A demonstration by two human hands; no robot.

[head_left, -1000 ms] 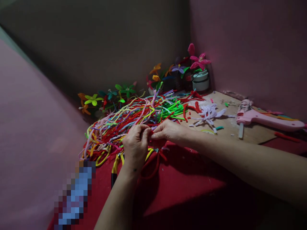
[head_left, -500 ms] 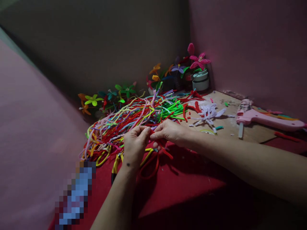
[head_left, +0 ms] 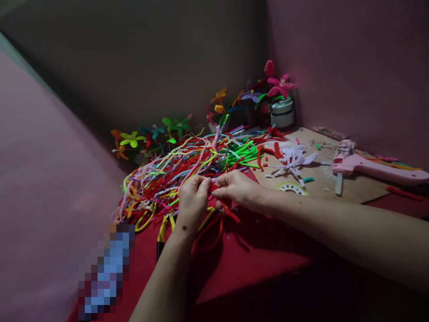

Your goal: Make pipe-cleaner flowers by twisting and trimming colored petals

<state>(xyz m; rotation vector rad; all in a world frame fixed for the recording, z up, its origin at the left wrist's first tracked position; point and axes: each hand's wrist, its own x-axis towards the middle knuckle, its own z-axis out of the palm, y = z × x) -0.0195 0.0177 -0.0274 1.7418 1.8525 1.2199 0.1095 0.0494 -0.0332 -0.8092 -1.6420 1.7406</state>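
Observation:
Between both hands, close together above the red tabletop, is a red pipe cleaner. My left hand is closed, its thumb and forefinger pinching the red piece. From the right, my right hand pinches the same piece, and a fuzzy end sticks out below its fingers. The exact shape of the part between the fingertips is hidden. Just behind the hands lies a big heap of many-coloured pipe cleaners. Yellow-handled pliers rest partly behind my left wrist.
A pink glue gun lies on a wooden board at the right, near a white tape roll and lilac pipe-cleaner pieces. Pipe-cleaner flowers and a pale lidded container stand at the back. A pixelated patch covers something at left.
Both hands keep pinching the red pipe cleaner, with only a slight shift of the fingers. The view has moved a little, and more of the tape roll shows beyond my right forearm.

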